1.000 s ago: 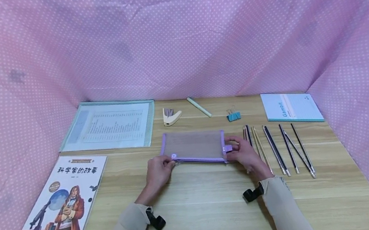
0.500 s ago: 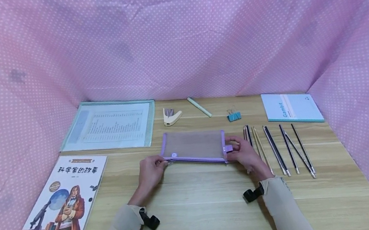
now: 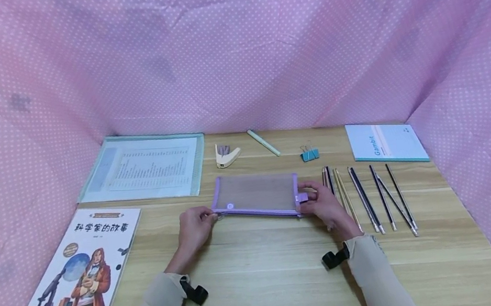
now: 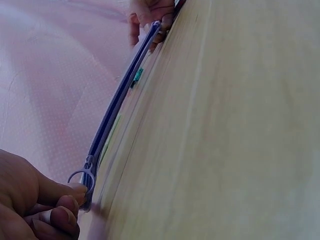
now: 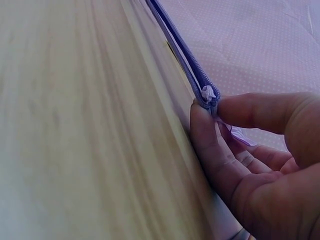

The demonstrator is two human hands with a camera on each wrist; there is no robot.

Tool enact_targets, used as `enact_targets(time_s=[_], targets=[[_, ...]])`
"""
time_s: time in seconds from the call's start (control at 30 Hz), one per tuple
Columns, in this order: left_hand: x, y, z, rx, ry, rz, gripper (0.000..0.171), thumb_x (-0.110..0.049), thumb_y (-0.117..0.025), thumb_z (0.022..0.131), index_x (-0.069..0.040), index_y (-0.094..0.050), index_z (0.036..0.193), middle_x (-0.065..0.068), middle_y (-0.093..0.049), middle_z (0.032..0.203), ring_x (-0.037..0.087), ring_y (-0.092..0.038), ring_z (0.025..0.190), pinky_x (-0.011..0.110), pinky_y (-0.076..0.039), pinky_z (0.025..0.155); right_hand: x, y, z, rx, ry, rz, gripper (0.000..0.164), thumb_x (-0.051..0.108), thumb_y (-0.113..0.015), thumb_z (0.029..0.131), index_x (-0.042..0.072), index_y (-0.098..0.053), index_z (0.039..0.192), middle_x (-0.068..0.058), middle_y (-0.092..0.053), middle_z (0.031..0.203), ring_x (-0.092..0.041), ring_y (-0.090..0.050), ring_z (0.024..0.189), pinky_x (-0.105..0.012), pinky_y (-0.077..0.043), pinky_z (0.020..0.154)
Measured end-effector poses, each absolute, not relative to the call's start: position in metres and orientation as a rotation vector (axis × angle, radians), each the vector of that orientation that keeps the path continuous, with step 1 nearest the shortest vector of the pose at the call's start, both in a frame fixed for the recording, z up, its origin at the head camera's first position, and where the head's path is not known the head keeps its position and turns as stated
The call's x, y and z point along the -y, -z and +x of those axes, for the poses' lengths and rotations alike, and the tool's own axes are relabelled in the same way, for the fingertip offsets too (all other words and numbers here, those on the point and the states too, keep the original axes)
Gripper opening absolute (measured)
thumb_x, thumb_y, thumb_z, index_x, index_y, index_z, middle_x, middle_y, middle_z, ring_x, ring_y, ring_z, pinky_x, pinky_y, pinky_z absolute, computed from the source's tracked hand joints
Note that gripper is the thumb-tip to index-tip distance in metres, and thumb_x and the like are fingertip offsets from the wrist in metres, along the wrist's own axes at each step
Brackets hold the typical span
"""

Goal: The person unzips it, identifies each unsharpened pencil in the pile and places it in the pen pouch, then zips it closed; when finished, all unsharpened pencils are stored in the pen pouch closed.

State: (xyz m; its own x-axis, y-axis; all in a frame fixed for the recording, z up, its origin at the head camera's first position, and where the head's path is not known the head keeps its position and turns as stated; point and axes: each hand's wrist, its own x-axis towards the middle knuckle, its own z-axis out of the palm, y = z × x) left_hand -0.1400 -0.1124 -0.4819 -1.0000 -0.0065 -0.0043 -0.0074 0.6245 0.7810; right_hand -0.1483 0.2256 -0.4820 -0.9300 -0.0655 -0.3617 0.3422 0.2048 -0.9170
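A purple-edged mesh zipper pouch [image 3: 256,193] lies on the table in front of me, zipper side nearest. My left hand [image 3: 196,229] is at its left corner, thumb and curled fingers pinching the ring-shaped zipper pull [image 4: 89,172]. Along the zipper [image 4: 117,95] the two toothed edges stand apart, with a dark gap between them. My right hand [image 3: 325,206] pinches the pouch's right corner between thumb and finger, at the zipper's end [image 5: 210,97]. Beside those fingers a small purple fabric tab [image 3: 302,197] sticks out.
Several pencils [image 3: 364,198] lie just right of my right hand. Behind the pouch are a stapler [image 3: 228,156], a pale green pen [image 3: 264,143] and a teal binder clip [image 3: 310,154]. A document folder [image 3: 147,167] and illustrated book [image 3: 86,266] lie left, a notebook [image 3: 387,142] back right.
My left hand has moved left along the zipper to the pouch's left corner, bringing the ring pull with it. The right hand has kept its grip on the right corner.
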Motion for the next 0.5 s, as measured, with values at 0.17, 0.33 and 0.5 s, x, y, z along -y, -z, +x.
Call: enact_targets(time_s=[0.17,0.33,0.5], targets=[[0.117,0.48,-0.141,-2.814,-1.34,-0.055,0.008,-0.004,-0.072,0.085,0.002,-0.076,0.089,0.011,-0.069,0.068,0.009,-0.046,0.052,0.019,-0.033,0.043,-0.225,0.483,-0.149,-2.17,1.768,0.273,0.066,-0.011,-0.068,0.083,0.005,-0.045,0.143,-0.031,-0.058,0.136,-0.027,-0.069,0.105,-0.029,-0.061,0.079],[0.122,0.479,-0.143,-2.809,-1.337,-0.084,0.007,-0.003,-0.071,0.086,0.002,-0.076,0.089,0.01,-0.068,0.067,0.009,-0.046,0.052,0.019,-0.033,0.044,-0.226,0.483,-0.149,-2.167,1.765,0.279,0.066,-0.011,-0.068,0.083,0.005,-0.045,0.143,-0.031,-0.057,0.136,-0.03,-0.069,0.107,-0.03,-0.062,0.079],[0.125,0.479,-0.145,-2.792,-1.332,-0.069,0.008,-0.004,-0.072,0.086,0.003,-0.076,0.09,0.012,-0.07,0.072,0.009,-0.047,0.055,0.019,-0.033,0.046,-0.226,0.483,-0.148,-2.161,1.772,0.281,0.067,-0.011,-0.068,0.083,0.006,-0.045,0.143,-0.03,-0.057,0.138,-0.029,-0.069,0.107,-0.029,-0.061,0.079]])
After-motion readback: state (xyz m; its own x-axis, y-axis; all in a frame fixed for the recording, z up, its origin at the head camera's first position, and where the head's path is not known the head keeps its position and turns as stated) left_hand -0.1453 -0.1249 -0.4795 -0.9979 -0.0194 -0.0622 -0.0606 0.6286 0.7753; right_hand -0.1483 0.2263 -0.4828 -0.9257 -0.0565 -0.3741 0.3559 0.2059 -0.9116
